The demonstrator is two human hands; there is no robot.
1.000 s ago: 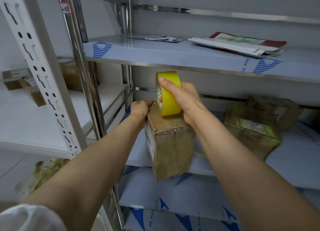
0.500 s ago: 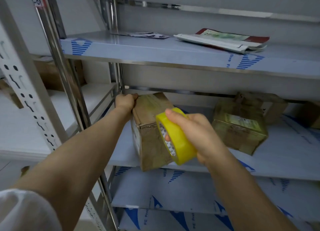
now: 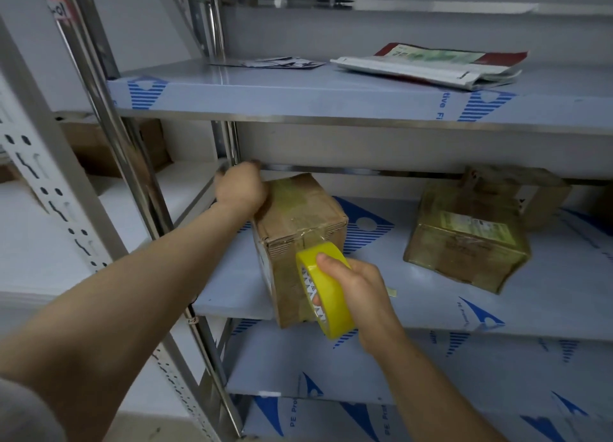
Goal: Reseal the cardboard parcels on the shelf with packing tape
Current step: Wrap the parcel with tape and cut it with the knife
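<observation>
My left grip [image 3: 242, 188] holds the box [image 3: 298, 216], my right grip [image 3: 356, 285] the tape roll [image 3: 326, 290]; pulling hard could tip it off the shelf [image 3: 431, 312].

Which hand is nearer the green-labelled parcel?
Right. The right hand, gripping the tape roll, is left of the parcel; the left hand holds the other box, farther left.

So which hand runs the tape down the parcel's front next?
Right. The right hand holds the yellow tape roll at the parcel's front face; the left hand grips its top left edge.
</observation>
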